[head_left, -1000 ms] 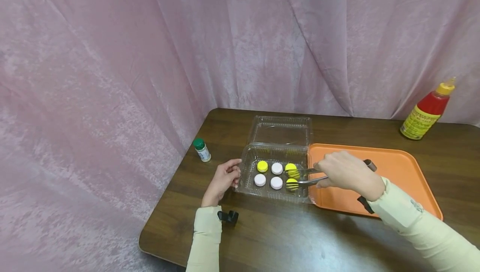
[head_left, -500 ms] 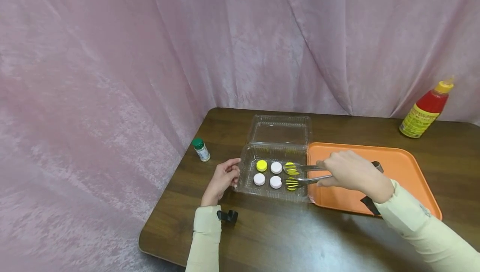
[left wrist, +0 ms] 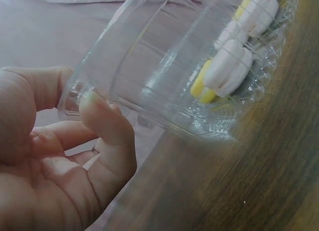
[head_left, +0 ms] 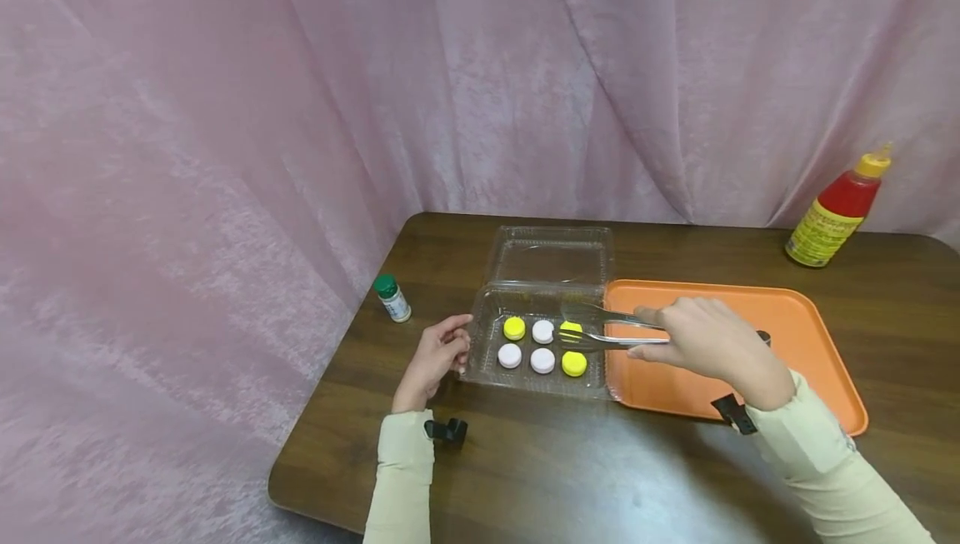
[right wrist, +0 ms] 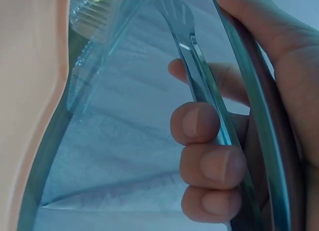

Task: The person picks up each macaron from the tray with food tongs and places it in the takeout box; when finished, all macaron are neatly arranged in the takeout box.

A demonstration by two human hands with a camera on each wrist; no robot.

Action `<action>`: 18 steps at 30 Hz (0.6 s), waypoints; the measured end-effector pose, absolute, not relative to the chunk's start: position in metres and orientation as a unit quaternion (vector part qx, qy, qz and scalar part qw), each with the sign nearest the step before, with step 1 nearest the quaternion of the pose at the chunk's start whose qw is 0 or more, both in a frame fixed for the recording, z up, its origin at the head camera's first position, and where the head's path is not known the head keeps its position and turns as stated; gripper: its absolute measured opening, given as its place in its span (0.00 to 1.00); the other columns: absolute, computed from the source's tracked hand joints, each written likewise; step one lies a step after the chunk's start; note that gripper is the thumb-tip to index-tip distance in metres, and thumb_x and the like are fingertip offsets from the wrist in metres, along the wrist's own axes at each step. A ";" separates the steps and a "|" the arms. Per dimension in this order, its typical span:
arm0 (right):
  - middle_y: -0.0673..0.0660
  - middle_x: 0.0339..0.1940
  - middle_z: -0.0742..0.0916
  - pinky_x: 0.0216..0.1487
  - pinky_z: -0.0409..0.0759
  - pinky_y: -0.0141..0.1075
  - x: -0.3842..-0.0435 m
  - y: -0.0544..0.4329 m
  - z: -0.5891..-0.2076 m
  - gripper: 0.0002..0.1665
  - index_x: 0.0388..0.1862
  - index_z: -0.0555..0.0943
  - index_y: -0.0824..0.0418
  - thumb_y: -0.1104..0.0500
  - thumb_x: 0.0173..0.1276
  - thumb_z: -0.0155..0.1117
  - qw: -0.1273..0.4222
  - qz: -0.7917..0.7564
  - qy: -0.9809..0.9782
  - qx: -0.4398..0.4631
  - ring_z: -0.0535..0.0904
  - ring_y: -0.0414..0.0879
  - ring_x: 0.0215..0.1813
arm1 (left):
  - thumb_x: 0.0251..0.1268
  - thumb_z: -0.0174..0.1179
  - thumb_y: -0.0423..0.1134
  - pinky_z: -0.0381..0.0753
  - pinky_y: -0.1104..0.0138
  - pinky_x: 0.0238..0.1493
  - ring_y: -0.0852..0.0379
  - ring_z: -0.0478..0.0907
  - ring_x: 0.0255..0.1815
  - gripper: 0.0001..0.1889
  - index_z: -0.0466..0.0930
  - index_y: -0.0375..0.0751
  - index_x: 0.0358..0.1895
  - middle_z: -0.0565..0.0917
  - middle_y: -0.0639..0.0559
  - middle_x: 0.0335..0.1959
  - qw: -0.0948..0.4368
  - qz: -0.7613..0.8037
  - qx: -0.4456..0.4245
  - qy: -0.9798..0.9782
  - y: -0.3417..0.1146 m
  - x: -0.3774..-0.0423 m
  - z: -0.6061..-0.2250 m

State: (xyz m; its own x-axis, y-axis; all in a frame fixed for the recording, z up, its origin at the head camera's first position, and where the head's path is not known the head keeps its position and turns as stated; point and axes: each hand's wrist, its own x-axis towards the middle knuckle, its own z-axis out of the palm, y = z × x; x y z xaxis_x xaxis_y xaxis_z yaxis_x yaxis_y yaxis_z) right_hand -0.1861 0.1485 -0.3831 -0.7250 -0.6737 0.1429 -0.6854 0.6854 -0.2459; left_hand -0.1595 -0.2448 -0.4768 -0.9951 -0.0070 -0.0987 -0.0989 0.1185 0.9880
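A hinged clear plastic container (head_left: 487, 374) stands with its lid (head_left: 551, 256) folded back. In its base lie several macarons in two rows, among them a yellow macaron (head_left: 574, 363) at front right and a white macaron (head_left: 542, 361) beside it. My left hand (head_left: 437, 356) pinches the container's left rim between thumb and finger, as the left wrist view shows. My right hand (head_left: 708, 342) grips metal tongs (right wrist: 202, 74), arms spread and nothing between the tips. In the head view the tongs' tips overlap the back right yellow macaron (head_left: 571, 329) and partly hide it.
An orange tray (head_left: 802, 361) adjoins the container's right side, under my right hand. A red sauce bottle (head_left: 834, 219) with a yellow cap stands at the back right. On the left is a small green-capped shaker (head_left: 392, 298). A pink curtain (head_left: 465, 94) hangs behind the wooden table (head_left: 525, 461).
The tongs have moved toward the back of the container, leaving the front right yellow macaron uncovered. My left hand keeps its place at the rim. The head view has shifted slightly.
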 end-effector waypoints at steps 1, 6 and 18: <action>0.43 0.11 0.68 0.17 0.60 0.35 -0.186 0.149 -0.384 0.31 0.55 0.85 0.59 0.38 0.63 0.71 0.023 0.147 -0.918 0.366 0.60 0.37 0.16 | 0.65 0.50 0.20 0.73 0.72 0.21 0.58 0.69 0.24 0.25 0.72 0.26 0.66 0.74 0.49 0.31 0.033 0.664 -0.035 0.746 -0.245 -0.160 -0.478; 0.43 0.10 0.67 0.18 0.60 0.36 -0.184 0.153 -0.386 0.34 0.58 0.84 0.61 0.37 0.66 0.67 0.027 0.172 -0.926 0.335 0.61 0.37 0.16 | 0.65 0.49 0.21 0.73 0.72 0.21 0.59 0.69 0.24 0.25 0.71 0.24 0.66 0.74 0.51 0.31 0.037 0.669 -0.023 0.742 -0.246 -0.161 -0.478; 0.45 0.11 0.68 0.18 0.60 0.37 -0.192 0.166 -0.393 0.36 0.60 0.82 0.63 0.36 0.68 0.64 0.032 0.190 -0.941 0.276 0.63 0.40 0.16 | 0.65 0.51 0.22 0.73 0.71 0.22 0.57 0.69 0.25 0.25 0.72 0.27 0.66 0.75 0.49 0.32 0.035 0.667 -0.043 0.743 -0.246 -0.159 -0.479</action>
